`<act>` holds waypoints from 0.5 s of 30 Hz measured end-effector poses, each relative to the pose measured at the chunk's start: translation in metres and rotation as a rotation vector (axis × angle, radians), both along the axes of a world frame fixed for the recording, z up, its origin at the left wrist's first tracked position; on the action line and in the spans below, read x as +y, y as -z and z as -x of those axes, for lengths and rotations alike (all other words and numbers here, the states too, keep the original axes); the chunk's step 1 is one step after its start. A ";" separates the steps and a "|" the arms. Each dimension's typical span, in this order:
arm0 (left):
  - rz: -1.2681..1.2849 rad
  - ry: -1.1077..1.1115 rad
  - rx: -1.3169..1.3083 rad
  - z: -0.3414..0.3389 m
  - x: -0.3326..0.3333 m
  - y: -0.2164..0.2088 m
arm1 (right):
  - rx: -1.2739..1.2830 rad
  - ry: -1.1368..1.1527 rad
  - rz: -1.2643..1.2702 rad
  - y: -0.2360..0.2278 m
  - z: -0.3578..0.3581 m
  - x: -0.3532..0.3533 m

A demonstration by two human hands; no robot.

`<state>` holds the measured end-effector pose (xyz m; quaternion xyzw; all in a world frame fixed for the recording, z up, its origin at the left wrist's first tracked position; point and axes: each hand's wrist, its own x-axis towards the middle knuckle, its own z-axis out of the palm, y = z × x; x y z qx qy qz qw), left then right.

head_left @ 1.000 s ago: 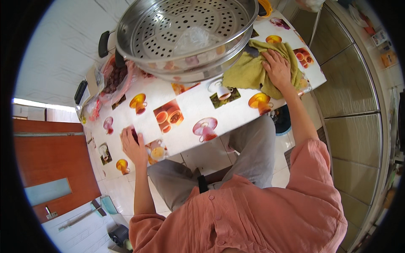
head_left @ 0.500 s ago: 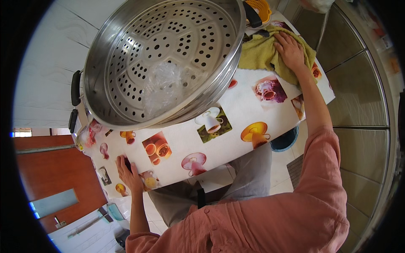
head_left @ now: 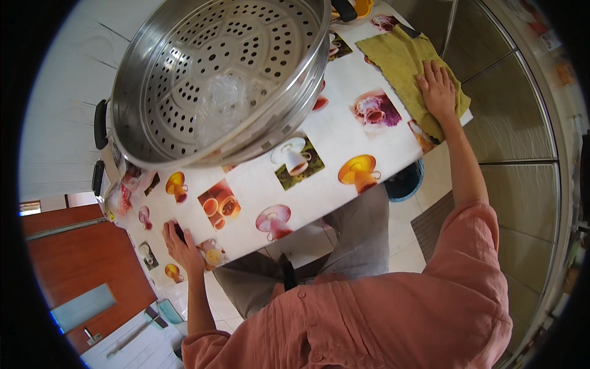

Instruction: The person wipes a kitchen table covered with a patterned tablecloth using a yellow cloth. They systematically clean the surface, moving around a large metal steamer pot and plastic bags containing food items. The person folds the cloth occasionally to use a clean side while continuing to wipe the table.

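My right hand [head_left: 439, 92] lies flat on an olive-green cloth [head_left: 393, 58], fingers stretched out. The cloth is spread over the right end of a table covered with a white tablecloth [head_left: 246, 184] printed with cups and saucers. At the table's near left edge, my left hand [head_left: 184, 251] rests on the cover with its fingers apart. A dark patch shows between its thumb and fingers; whether it is print or an object I cannot tell. A large steel steamer pot [head_left: 227, 74] with a perforated tray stands between the hands, farther back. Crumpled clear plastic [head_left: 221, 101] lies in it.
A yellow-orange plastic basket [head_left: 364, 8] shows partly behind the pot. Tiled wall [head_left: 516, 104] borders the table's right end. Below the near edge stands a blue bucket [head_left: 405, 184]. At the left are a red-brown door [head_left: 67, 258] and a plastic bag with something red [head_left: 126, 190].
The cloth was bunched and now lies flatter, nearer the table's right end. My right hand has moved right and toward me with it. My left hand stays on the table edge. The view has shifted slightly.
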<state>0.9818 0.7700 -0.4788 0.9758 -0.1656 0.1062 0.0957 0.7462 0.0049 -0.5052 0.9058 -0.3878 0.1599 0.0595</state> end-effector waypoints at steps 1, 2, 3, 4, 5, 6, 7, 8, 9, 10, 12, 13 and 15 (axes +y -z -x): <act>-0.013 -0.004 -0.016 -0.001 -0.001 0.001 | -0.003 -0.012 0.014 0.003 0.003 0.011; -0.008 0.007 -0.023 -0.002 -0.001 0.001 | -0.005 -0.024 0.027 0.005 0.007 0.022; -0.005 0.010 -0.028 -0.002 0.002 0.004 | 0.016 -0.030 -0.004 -0.001 0.004 0.042; -0.002 0.020 -0.035 -0.004 0.003 0.004 | 0.024 -0.064 0.009 -0.001 0.004 0.060; -0.017 0.023 -0.042 -0.004 0.004 0.006 | 0.033 -0.098 0.022 0.001 0.005 0.077; -0.018 0.018 -0.048 -0.005 0.003 0.006 | 0.041 -0.130 0.035 0.001 0.004 0.097; -0.022 0.010 -0.053 -0.002 0.003 0.006 | 0.044 -0.176 0.002 -0.005 -0.002 0.125; -0.024 0.003 -0.057 0.000 0.003 0.006 | 0.047 -0.220 -0.030 -0.011 -0.008 0.155; -0.001 0.003 -0.061 0.000 0.001 0.006 | 0.038 -0.278 -0.069 -0.015 -0.011 0.180; 0.006 0.008 -0.065 -0.001 0.001 0.007 | 0.028 -0.339 -0.109 -0.018 -0.016 0.207; 0.011 0.013 -0.075 -0.001 0.004 0.009 | 0.078 -0.433 -0.197 -0.039 -0.029 0.267; 0.014 0.020 -0.079 -0.002 0.000 0.007 | 0.052 -0.491 -0.210 -0.038 -0.034 0.292; 0.013 0.034 -0.086 -0.002 -0.004 0.003 | 0.031 -0.613 -0.236 -0.038 -0.044 0.340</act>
